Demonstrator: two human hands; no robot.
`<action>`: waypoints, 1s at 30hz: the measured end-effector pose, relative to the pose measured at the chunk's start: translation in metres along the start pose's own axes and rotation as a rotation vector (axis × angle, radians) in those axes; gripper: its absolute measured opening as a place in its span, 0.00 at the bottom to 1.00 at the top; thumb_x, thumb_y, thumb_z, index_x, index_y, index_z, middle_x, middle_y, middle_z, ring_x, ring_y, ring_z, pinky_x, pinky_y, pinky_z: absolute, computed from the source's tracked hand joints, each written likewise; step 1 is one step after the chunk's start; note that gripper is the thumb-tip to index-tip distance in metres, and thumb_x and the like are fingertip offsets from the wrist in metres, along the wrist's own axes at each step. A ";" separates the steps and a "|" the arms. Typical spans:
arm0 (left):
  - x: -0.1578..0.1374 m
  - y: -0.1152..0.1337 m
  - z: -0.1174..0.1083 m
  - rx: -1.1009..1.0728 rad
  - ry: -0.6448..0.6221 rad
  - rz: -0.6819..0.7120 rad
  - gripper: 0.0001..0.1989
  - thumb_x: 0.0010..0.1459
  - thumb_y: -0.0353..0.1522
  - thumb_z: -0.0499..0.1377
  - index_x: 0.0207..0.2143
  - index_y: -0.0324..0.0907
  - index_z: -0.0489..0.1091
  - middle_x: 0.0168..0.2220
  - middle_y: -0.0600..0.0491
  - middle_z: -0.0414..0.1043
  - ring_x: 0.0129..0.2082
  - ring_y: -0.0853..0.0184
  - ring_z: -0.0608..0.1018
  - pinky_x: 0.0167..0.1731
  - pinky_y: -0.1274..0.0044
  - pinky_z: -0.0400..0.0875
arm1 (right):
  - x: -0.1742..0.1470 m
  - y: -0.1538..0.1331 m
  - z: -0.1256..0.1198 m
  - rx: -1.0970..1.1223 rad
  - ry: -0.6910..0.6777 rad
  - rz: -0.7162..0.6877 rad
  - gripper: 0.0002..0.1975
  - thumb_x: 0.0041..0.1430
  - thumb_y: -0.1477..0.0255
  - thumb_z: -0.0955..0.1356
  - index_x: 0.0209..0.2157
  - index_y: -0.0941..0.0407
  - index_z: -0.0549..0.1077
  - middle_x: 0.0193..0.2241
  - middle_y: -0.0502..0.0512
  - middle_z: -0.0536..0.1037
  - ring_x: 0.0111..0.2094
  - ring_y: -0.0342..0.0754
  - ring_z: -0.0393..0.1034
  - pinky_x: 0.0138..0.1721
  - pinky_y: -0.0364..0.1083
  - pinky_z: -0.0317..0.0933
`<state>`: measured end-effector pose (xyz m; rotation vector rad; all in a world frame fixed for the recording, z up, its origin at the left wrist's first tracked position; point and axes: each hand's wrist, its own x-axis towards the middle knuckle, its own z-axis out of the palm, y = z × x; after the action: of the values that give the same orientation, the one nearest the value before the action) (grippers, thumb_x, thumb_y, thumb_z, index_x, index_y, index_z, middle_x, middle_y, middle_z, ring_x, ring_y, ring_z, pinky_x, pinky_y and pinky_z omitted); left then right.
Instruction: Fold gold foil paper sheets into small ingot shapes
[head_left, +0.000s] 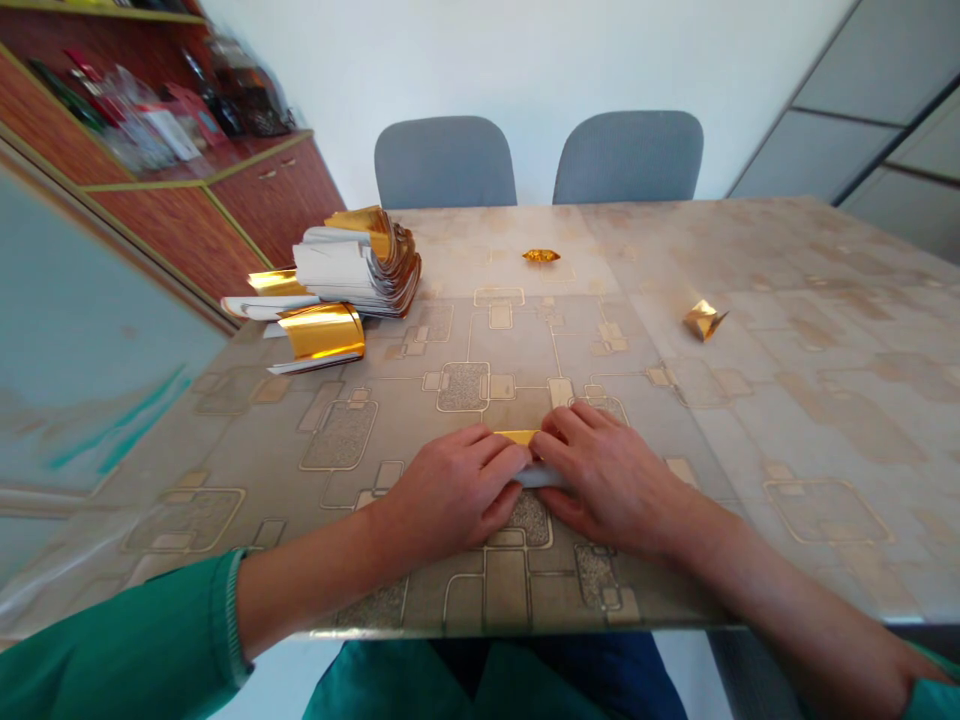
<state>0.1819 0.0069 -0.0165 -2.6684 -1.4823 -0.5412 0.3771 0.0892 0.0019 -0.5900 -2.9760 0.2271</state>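
Near the front edge of the table, a small sheet of gold foil paper (517, 437) with a white back lies between my hands, partly rolled or folded. My left hand (469, 485) closes its fingers on the paper's left end. At the right end, my right hand (596, 470) pinches the same paper with thumb and fingers. Much of the sheet is hidden under my fingers; a gold strip shows at the back and a white roll at the front.
A thick stack of gold and white paper (337, 270) sits at the back left, with a curled gold sheet (322, 333) in front. Two folded gold pieces lie farther off, one at the back middle (541, 256), one at right (704, 320). Grey chairs (444, 160) stand behind the patterned table (825, 420).
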 end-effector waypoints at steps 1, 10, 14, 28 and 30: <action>-0.001 -0.001 -0.001 -0.021 -0.017 0.004 0.08 0.63 0.30 0.51 0.39 0.38 0.69 0.35 0.50 0.74 0.35 0.63 0.73 0.37 0.72 0.71 | 0.000 -0.001 0.000 -0.004 -0.002 0.005 0.04 0.57 0.71 0.66 0.36 0.55 0.69 0.37 0.59 0.71 0.39 0.54 0.63 0.40 0.52 0.60; -0.004 -0.005 -0.004 -0.075 -0.093 0.037 0.08 0.60 0.33 0.58 0.40 0.37 0.69 0.41 0.48 0.72 0.39 0.61 0.71 0.39 0.71 0.71 | -0.001 -0.005 -0.003 -0.051 -0.023 -0.008 0.06 0.56 0.70 0.66 0.36 0.55 0.69 0.37 0.60 0.71 0.39 0.55 0.63 0.43 0.55 0.60; -0.002 -0.003 0.001 -0.024 -0.060 0.054 0.08 0.59 0.26 0.53 0.39 0.36 0.71 0.39 0.47 0.72 0.38 0.61 0.71 0.39 0.70 0.72 | 0.000 -0.003 -0.002 -0.112 -0.014 -0.033 0.05 0.57 0.72 0.67 0.37 0.55 0.70 0.37 0.59 0.73 0.40 0.55 0.64 0.46 0.54 0.59; -0.005 -0.007 0.006 -0.116 0.004 -0.074 0.07 0.65 0.30 0.54 0.39 0.39 0.71 0.39 0.49 0.72 0.40 0.62 0.72 0.42 0.69 0.72 | 0.004 0.015 0.005 -0.140 0.080 -0.081 0.01 0.62 0.74 0.70 0.35 0.55 0.73 0.34 0.54 0.75 0.38 0.51 0.66 0.46 0.51 0.59; -0.004 -0.005 0.008 -0.100 0.001 -0.071 0.08 0.66 0.31 0.54 0.38 0.39 0.71 0.38 0.49 0.72 0.39 0.62 0.72 0.41 0.69 0.71 | 0.005 0.016 0.005 -0.155 0.095 -0.075 0.01 0.61 0.74 0.70 0.34 0.56 0.73 0.34 0.54 0.75 0.39 0.51 0.67 0.49 0.52 0.59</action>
<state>0.1778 0.0082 -0.0257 -2.6971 -1.5966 -0.6371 0.3778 0.1048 -0.0056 -0.4878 -2.9337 -0.0372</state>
